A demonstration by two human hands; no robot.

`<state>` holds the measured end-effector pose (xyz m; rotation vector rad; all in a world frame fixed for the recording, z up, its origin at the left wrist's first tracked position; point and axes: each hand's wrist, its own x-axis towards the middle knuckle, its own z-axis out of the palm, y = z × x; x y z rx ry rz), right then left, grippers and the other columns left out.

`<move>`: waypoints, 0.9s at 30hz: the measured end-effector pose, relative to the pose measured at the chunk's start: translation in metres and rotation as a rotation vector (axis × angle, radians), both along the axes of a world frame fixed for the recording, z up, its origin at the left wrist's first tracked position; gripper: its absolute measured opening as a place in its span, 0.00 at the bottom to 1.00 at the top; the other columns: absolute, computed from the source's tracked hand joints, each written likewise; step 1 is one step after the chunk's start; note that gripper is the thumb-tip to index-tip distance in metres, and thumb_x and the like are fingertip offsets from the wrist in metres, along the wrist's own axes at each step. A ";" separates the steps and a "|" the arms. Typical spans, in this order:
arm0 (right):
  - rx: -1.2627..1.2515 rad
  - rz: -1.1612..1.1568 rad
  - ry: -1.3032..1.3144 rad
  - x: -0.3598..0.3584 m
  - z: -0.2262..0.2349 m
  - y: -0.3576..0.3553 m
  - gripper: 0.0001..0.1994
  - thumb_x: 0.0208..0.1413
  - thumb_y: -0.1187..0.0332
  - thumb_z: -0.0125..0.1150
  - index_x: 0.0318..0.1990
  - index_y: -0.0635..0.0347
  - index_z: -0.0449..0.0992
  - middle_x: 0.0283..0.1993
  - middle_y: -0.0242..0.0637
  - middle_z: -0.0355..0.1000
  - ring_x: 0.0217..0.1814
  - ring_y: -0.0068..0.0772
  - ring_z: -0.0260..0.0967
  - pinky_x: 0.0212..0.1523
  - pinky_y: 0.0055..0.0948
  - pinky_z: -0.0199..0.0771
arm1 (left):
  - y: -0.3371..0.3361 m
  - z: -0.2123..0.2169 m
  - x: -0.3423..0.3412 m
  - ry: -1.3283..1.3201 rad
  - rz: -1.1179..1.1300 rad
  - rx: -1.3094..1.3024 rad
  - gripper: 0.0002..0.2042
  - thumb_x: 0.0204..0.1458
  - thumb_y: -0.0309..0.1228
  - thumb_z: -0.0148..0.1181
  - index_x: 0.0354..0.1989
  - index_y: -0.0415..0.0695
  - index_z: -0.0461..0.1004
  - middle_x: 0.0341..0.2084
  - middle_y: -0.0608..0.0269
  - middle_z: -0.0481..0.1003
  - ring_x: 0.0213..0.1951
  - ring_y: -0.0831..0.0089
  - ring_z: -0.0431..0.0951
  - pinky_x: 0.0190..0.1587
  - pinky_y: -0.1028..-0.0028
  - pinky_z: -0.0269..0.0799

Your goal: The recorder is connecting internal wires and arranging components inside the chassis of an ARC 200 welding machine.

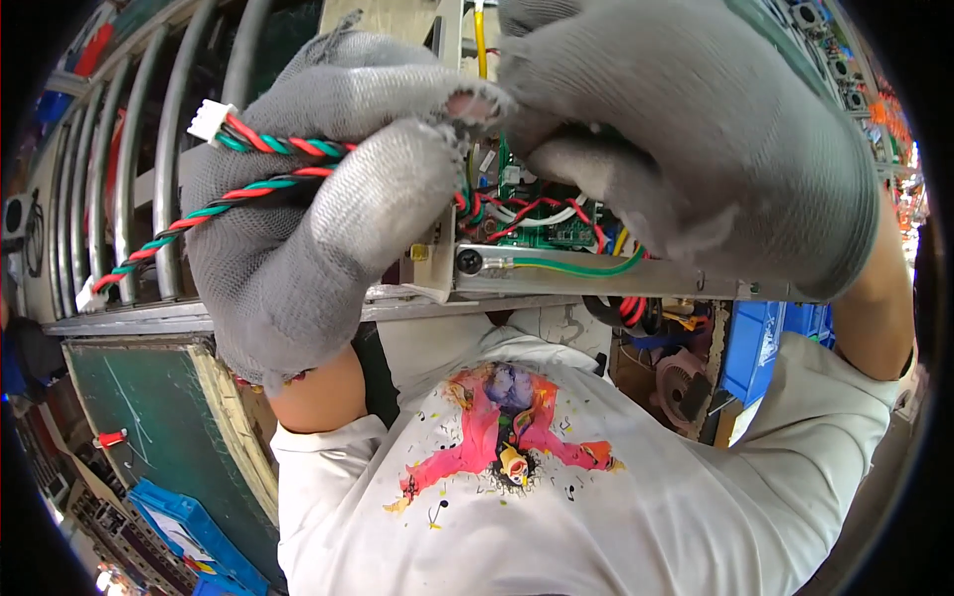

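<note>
Both hands wear grey knit gloves with worn fingertips. My left hand (pixel 313 223) is closed around a twisted cable (pixel 260 187) of red, black and green wires. Two ends of the cable hang out to the left, each with a white connector (pixel 207 122). Close against the left fingertips, my right hand (pixel 686 139) has its fingers curled in; what they grip is hidden. Beneath the hands lies an open metal case (pixel 686 280) holding a green circuit board (pixel 571 234) and several thin wires. A green-yellow wire (pixel 581 264) with a ring terminal is screwed to the case's near wall.
Metal roller bars (pixel 174 149) run along the left. Below them stand a dark green panel (pixel 149 417) and a blue bin (pixel 194 531). At the lower right are blue bins (pixel 752 343) and a pink fan (pixel 684 385). A yellow wire (pixel 480 45) rises behind the hands.
</note>
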<state>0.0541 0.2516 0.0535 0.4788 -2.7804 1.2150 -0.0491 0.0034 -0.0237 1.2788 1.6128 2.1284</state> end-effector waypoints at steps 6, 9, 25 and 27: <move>-0.019 0.034 -0.111 -0.024 -0.003 -0.004 0.09 0.49 0.73 0.63 0.39 0.62 0.76 0.34 0.39 0.75 0.35 0.35 0.73 0.34 0.32 0.73 | 0.003 -0.003 0.001 0.003 0.019 0.117 0.14 0.54 0.30 0.61 0.43 0.31 0.77 0.41 0.46 0.77 0.44 0.60 0.76 0.50 0.62 0.71; -0.029 0.051 -0.157 -0.012 -0.001 -0.022 0.09 0.50 0.72 0.63 0.40 0.62 0.76 0.35 0.39 0.75 0.35 0.36 0.74 0.35 0.32 0.73 | 0.002 -0.010 0.002 0.018 0.055 0.111 0.13 0.55 0.30 0.60 0.43 0.32 0.77 0.42 0.47 0.76 0.42 0.61 0.77 0.49 0.63 0.74; -0.125 0.150 -0.355 -0.025 0.002 -0.018 0.12 0.52 0.67 0.63 0.43 0.61 0.75 0.36 0.42 0.74 0.36 0.41 0.74 0.37 0.34 0.75 | 0.001 -0.007 0.019 -0.085 0.183 0.061 0.14 0.55 0.28 0.60 0.46 0.32 0.76 0.46 0.46 0.76 0.45 0.60 0.78 0.51 0.63 0.74; -0.127 0.134 -0.356 -0.019 0.006 -0.017 0.12 0.52 0.67 0.63 0.43 0.61 0.75 0.36 0.43 0.74 0.36 0.42 0.74 0.37 0.34 0.75 | 0.004 -0.006 0.024 -0.150 0.197 0.105 0.14 0.55 0.27 0.59 0.47 0.32 0.76 0.46 0.46 0.76 0.47 0.60 0.77 0.54 0.62 0.73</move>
